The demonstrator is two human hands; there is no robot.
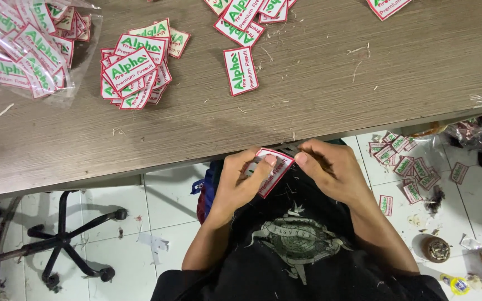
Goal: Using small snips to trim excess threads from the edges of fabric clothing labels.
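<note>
Below the front edge of the grey wood-grain bench [364,72], I see my left hand [241,181] with its fingers [269,161] clenched on a small white rectangular cloth patch with red border and green lettering [274,170]. My right hand [333,170] pinches the patch's upper edge. A heap of like patches [135,69] lies on the bench; others litter the white tiled floor [135,212].

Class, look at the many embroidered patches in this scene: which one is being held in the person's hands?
The red-edged white patch at the table's near edge, pinched by left hand and right hand. The others lie on the table or floor.
</note>
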